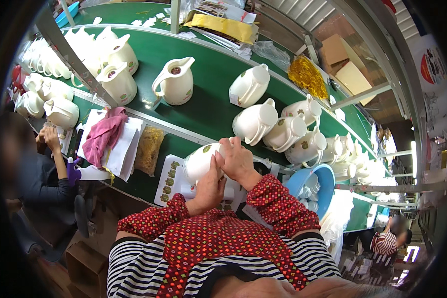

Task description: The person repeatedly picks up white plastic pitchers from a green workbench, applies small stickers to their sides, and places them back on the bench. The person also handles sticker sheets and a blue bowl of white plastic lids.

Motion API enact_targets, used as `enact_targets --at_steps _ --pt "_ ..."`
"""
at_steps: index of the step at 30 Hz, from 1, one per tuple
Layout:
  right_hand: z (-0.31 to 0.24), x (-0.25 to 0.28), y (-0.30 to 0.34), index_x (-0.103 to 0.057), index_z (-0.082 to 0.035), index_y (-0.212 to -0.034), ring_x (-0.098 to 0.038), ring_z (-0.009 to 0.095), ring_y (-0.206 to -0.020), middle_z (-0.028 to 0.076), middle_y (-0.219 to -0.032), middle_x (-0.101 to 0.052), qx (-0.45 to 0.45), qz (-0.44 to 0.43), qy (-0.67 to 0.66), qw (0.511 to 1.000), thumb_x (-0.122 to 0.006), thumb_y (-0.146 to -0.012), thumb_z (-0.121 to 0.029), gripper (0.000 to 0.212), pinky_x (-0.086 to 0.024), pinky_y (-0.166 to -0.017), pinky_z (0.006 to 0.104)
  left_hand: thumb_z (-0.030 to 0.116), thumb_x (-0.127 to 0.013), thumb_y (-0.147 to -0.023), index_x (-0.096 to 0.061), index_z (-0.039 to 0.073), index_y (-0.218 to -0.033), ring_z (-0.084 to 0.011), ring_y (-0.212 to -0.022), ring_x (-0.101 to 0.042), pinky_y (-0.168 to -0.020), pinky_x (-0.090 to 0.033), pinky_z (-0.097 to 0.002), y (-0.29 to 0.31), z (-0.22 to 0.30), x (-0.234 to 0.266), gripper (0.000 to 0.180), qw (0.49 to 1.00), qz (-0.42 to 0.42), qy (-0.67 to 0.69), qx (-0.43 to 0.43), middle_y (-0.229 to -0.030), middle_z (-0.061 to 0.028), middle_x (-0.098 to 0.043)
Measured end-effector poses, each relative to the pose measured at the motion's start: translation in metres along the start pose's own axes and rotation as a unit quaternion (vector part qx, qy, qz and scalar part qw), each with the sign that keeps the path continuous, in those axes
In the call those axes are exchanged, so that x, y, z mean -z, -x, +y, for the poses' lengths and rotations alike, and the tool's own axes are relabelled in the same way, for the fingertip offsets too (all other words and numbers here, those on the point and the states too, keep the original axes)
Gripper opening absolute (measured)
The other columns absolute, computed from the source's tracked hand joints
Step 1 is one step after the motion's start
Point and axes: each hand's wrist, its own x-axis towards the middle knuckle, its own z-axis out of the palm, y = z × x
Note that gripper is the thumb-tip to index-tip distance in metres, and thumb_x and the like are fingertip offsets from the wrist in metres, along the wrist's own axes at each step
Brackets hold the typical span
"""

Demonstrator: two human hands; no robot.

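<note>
A white jug lies tilted on its side in front of me, with a small green decal on its upper surface. My left hand grips it from the near side, thumb pointing up. Across its right end, my right hand is closed on the jug, fingers bent and pressed against it close to my left thumb. A sheet of green decals lies beside the jug on the left. What the jug rests on is mostly hidden by my hands and sleeves.
White jugs stand and lean along the green conveyor, right and left. A blue basin of white parts is at my right. Papers with a pink cloth and a yellowish packet lie left. A co-worker sits farther left.
</note>
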Motion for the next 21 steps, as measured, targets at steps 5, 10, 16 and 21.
enact_targets --at_steps 5,10,16,21 --pt "0.005 0.002 -0.014 -0.052 -0.008 -0.131 -0.069 0.041 -0.085 0.023 -0.122 -0.056 -0.054 0.051 -0.06 0.995 -0.058 -0.102 -0.046 0.048 -0.058 -0.075 0.0483 0.027 -0.067 -0.097 -0.02 -0.004 -0.161 -0.0458 -0.08 -0.07 -0.074 -0.054 -0.0522 -0.058 -0.009 0.038 0.085 0.974 -0.12 -0.008 0.189 -0.091 -0.0267 -0.072" --pt "0.012 0.033 0.003 -0.05 -0.003 -0.138 -0.061 0.025 -0.07 0.018 -0.123 -0.056 -0.063 0.124 -0.259 0.956 -0.065 -0.103 -0.031 0.047 -0.054 -0.07 0.0366 0.028 -0.068 -0.098 -0.067 0.004 -0.134 -0.0356 -0.075 -0.071 -0.072 -0.055 -0.0422 -0.156 -0.043 0.05 0.044 0.976 0.088 0.057 0.189 -0.084 -0.0183 -0.073" --pt "0.057 -0.019 0.07 -0.06 0.0 -0.125 -0.061 0.02 -0.075 0.017 -0.114 -0.063 -0.177 0.007 -0.336 0.925 -0.071 -0.098 -0.021 0.036 -0.052 -0.071 0.033 0.017 -0.055 -0.105 -0.042 0.001 -0.154 -0.019 -0.081 -0.067 -0.077 -0.054 -0.034 -0.28 -0.11 -0.023 0.053 0.956 0.169 0.208 0.121 -0.111 -0.0173 -0.072" --pt "0.077 -0.063 0.129 -0.067 -0.001 -0.114 -0.068 0.028 -0.088 0.016 -0.103 -0.067 -0.259 -0.035 -0.336 0.905 -0.072 -0.095 -0.018 0.027 -0.055 -0.075 0.0358 0.013 -0.053 -0.106 -0.025 0.003 -0.162 -0.0201 -0.094 -0.066 -0.079 -0.055 -0.0335 -0.332 -0.168 -0.07 0.063 0.947 0.142 0.281 0.056 -0.12 -0.0152 -0.069"
